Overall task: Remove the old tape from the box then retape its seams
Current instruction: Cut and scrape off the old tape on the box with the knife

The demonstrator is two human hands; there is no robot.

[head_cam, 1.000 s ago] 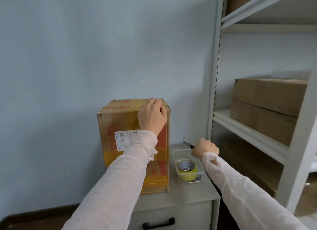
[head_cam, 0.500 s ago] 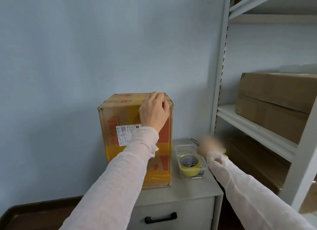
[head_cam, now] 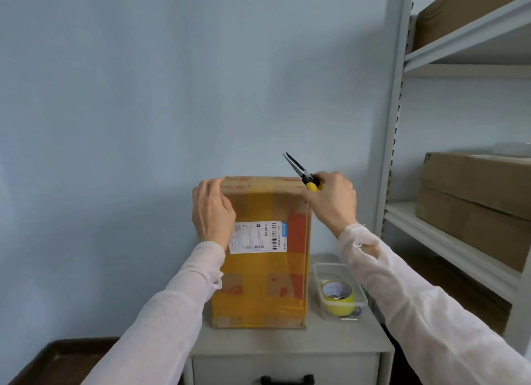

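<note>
Cabinet (head_cam: 287,345): right hand (head_cam: 334,202) lifted pliers (head_cam: 298,170) beside box (head_cam: 258,281) top.

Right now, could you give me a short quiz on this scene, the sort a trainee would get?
1. True or false: the right hand holds needle-nose pliers near the top right corner of the cardboard box.
2. Where is the yellow tape roll?
A. In the clear plastic container beside the box
B. On top of the box
C. In the left hand
3. Fill in: the left hand holds the box at its upper ____ corner.

Key: 1 true; 2 A; 3 left.
</note>
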